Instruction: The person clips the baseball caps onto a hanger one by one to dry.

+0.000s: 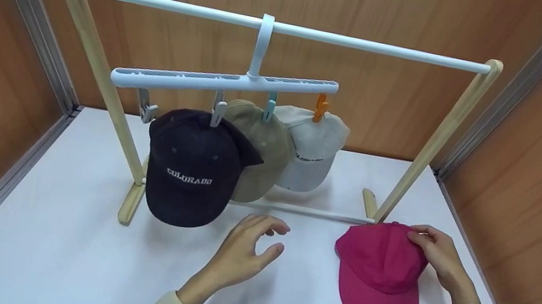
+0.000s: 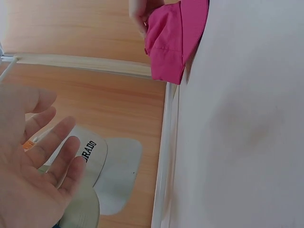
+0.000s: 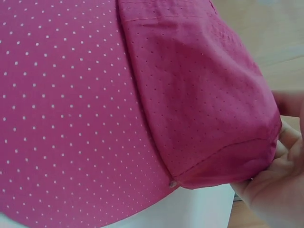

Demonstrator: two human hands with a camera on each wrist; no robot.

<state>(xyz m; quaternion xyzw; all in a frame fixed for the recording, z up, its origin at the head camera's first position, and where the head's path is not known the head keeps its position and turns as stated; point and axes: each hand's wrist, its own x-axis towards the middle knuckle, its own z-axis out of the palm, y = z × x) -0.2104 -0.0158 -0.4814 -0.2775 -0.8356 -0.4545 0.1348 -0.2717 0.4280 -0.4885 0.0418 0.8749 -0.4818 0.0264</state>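
Observation:
My right hand [image 1: 442, 257] pinches the back edge of a dark pink baseball cap [image 1: 382, 266], brim toward me, at the right side of the white table. White dots cover the underside of its brim [image 3: 71, 109] in the right wrist view. My left hand [image 1: 245, 250] is in front of the rack, fingers loosely bent with nothing between them. A pale blue clip hanger [image 1: 194, 80] carries a navy "COLORADO" cap [image 1: 191, 160], an olive cap [image 1: 262, 156] and a pale grey cap [image 1: 313, 148]. An unused grey clip [image 1: 145, 106] dangles at its left end.
The hanger hooks over the white top bar [image 1: 378, 47] of a rack with wooden legs [image 1: 441, 137]. A lower bar [image 1: 316, 213] runs near the table [image 1: 64, 249]. Wooden panels [image 1: 413, 10] enclose the table at the back and both sides.

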